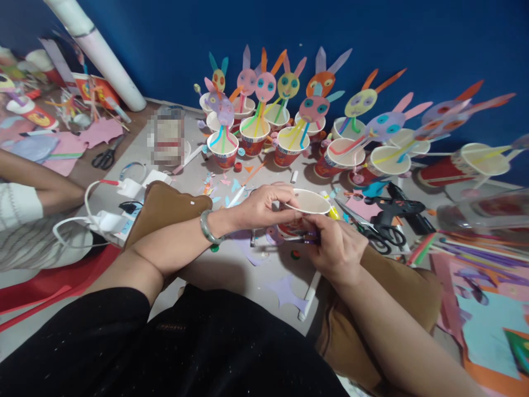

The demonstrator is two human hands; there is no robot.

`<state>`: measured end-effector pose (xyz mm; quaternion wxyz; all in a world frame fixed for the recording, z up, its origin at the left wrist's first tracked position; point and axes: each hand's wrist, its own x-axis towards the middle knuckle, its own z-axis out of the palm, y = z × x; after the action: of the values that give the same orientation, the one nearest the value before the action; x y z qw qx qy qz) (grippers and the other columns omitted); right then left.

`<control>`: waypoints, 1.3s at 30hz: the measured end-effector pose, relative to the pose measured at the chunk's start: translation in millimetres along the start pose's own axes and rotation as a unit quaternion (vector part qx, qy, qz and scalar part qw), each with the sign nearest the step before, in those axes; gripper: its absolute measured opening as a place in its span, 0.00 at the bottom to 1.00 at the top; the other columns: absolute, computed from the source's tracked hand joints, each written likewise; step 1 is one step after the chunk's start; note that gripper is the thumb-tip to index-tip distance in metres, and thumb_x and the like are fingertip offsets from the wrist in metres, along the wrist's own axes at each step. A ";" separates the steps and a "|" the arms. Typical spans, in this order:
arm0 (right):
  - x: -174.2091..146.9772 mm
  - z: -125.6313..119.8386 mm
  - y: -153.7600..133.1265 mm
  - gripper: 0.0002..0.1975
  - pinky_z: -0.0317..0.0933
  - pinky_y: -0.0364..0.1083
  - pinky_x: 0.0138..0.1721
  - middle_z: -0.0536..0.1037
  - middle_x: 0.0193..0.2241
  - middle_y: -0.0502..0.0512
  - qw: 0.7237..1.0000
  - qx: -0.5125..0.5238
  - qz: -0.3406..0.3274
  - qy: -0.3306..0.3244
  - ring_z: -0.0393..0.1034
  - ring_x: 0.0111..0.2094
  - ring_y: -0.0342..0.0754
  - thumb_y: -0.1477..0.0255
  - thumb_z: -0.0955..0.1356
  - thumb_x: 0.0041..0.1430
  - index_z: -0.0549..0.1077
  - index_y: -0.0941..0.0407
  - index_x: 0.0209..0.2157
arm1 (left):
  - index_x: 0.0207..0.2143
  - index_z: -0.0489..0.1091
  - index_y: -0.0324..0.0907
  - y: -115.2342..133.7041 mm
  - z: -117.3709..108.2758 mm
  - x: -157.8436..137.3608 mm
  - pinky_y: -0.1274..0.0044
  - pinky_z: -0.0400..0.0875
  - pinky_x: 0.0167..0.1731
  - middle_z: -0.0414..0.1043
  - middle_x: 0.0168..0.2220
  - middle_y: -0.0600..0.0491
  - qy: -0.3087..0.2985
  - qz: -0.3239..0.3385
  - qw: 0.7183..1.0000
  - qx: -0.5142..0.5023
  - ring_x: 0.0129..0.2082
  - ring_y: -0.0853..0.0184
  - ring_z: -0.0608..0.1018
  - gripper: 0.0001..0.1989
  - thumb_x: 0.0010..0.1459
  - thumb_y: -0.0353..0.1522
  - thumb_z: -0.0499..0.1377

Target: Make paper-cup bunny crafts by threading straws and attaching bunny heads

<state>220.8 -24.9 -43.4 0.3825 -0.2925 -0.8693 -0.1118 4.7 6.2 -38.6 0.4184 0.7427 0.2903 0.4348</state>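
A red paper cup with a white rim (pixel 311 202) is held over my lap, its mouth facing up. My left hand (pixel 264 207) pinches the cup's left rim between thumb and fingers; a jade-like bangle circles that wrist. My right hand (pixel 336 248) is closed at the cup's near right side, thumb by the rim. A small dark purple item shows beneath the right fingers, too hidden to name. Partly covered by my hands, a purple paper piece with an eye-like circle (pixel 274 235) is below the cup.
Several finished cups with paper rabbit heads (pixel 291 146) line the blue wall. To the right are black scissors (pixel 386 234), a glue gun (pixel 399 207) and paper strips (pixel 483 256). At left, a power strip (pixel 124 223) with chargers lies near another person's arm (pixel 41 179).
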 end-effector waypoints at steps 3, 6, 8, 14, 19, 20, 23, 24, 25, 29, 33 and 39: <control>-0.5 1.2 1.4 0.13 0.61 0.45 0.30 0.78 0.27 0.52 1.000 -0.007 -0.011 -0.005 0.71 0.24 0.47 0.79 0.67 0.60 0.70 0.58 0.47 | 0.31 0.78 0.40 2.0 -1.1 0.1 0.73 0.67 0.40 0.72 0.30 0.52 -0.005 -0.027 0.999 -0.021 0.34 0.68 0.73 0.18 0.64 0.46 0.64; -0.6 1.7 1.9 0.13 0.59 0.45 0.29 0.76 0.26 0.51 1.000 -0.013 -0.021 -0.006 0.68 0.23 0.46 0.79 0.67 0.58 0.69 0.59 0.46 | 0.31 0.78 0.39 4.6 -2.6 0.2 0.74 0.66 0.38 0.73 0.31 0.52 -0.015 -0.058 0.997 -0.044 0.34 0.69 0.73 0.18 0.61 0.46 0.66; -0.5 1.5 1.7 0.14 0.59 0.45 0.29 0.75 0.26 0.51 1.000 -0.010 -0.027 -0.009 0.68 0.24 0.46 0.80 0.67 0.57 0.69 0.59 0.46 | 0.31 0.78 0.39 5.9 -3.2 0.1 0.75 0.66 0.38 0.73 0.31 0.52 -0.020 -0.071 0.996 -0.057 0.34 0.69 0.73 0.17 0.61 0.45 0.66; 2.9 -0.6 -0.4 0.16 0.59 0.45 0.30 0.77 0.26 0.50 0.999 0.001 -0.037 -0.016 0.68 0.24 0.45 0.82 0.66 0.54 0.69 0.57 0.45 | 0.30 0.78 0.39 8.4 -7.9 1.4 0.76 0.67 0.38 0.74 0.31 0.52 -0.011 -0.099 0.991 -0.093 0.34 0.70 0.74 0.15 0.60 0.42 0.67; 3.3 1.5 -0.7 0.15 0.61 0.43 0.28 0.78 0.25 0.47 0.999 0.039 -0.005 -0.004 0.70 0.22 0.44 0.81 0.66 0.58 0.70 0.55 0.45 | 0.30 0.77 0.39 8.1 -20.6 6.0 0.78 0.66 0.34 0.74 0.30 0.54 0.012 -0.114 0.987 -0.109 0.31 0.73 0.72 0.15 0.58 0.43 0.67; 2.2 2.3 -0.3 0.15 0.62 0.43 0.27 0.79 0.25 0.48 0.999 0.041 0.013 0.003 0.71 0.22 0.44 0.81 0.67 0.58 0.71 0.54 0.46 | 0.30 0.77 0.39 7.3 -22.3 6.6 0.78 0.66 0.34 0.74 0.30 0.54 0.013 -0.115 0.988 -0.106 0.30 0.73 0.72 0.15 0.58 0.43 0.68; -1.3 4.4 0.9 0.14 0.63 0.44 0.26 0.81 0.27 0.50 0.998 0.036 0.052 0.030 0.73 0.21 0.46 0.80 0.68 0.59 0.73 0.53 0.46 | 0.29 0.78 0.39 4.0 -22.6 6.6 0.78 0.66 0.34 0.75 0.30 0.53 0.012 -0.111 0.990 -0.090 0.31 0.72 0.73 0.17 0.57 0.45 0.69; -2.1 4.8 1.0 0.14 0.63 0.44 0.26 0.81 0.28 0.50 0.997 0.037 0.056 0.036 0.73 0.22 0.46 0.79 0.68 0.59 0.74 0.54 0.46 | 0.29 0.79 0.39 2.9 -21.2 6.2 0.77 0.66 0.35 0.75 0.30 0.53 0.011 -0.106 0.991 -0.083 0.31 0.72 0.73 0.17 0.56 0.45 0.69; -2.5 5.0 0.9 0.14 0.64 0.45 0.26 0.82 0.28 0.50 0.997 0.042 0.053 0.040 0.73 0.22 0.46 0.79 0.69 0.59 0.74 0.54 0.47 | 0.29 0.79 0.39 2.0 -19.4 5.8 0.77 0.67 0.36 0.75 0.29 0.53 0.009 -0.099 0.992 -0.077 0.32 0.72 0.73 0.18 0.56 0.46 0.69; -1.7 4.3 0.5 0.19 0.65 0.44 0.29 0.82 0.28 0.51 0.997 0.053 0.030 0.049 0.75 0.24 0.46 0.82 0.68 0.58 0.76 0.55 0.50 | 0.29 0.79 0.39 0.9 -12.1 4.2 0.74 0.68 0.39 0.74 0.29 0.52 -0.006 -0.066 0.996 -0.056 0.32 0.70 0.73 0.20 0.58 0.48 0.68; -2.0 2.9 0.9 0.18 0.63 0.44 0.29 0.80 0.26 0.51 0.999 0.032 0.006 0.029 0.73 0.24 0.46 0.83 0.66 0.59 0.75 0.57 0.49 | 0.30 0.80 0.41 4.1 -10.1 3.8 0.73 0.68 0.41 0.75 0.30 0.51 -0.024 -0.055 0.998 -0.019 0.34 0.68 0.73 0.21 0.60 0.50 0.66; -3.2 3.3 1.4 0.18 0.64 0.44 0.31 0.82 0.30 0.53 0.999 0.039 0.006 0.003 0.74 0.26 0.46 0.83 0.67 0.58 0.73 0.57 0.50 | 0.29 0.79 0.42 7.3 -10.9 3.0 0.70 0.67 0.47 0.74 0.29 0.52 -0.026 -0.039 0.999 0.014 0.33 0.68 0.72 0.20 0.63 0.49 0.64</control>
<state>221.4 -23.8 -48.0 0.3970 -0.2820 -0.8700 -0.0768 -3.1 9.2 -28.0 0.4317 0.7479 0.3139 0.3945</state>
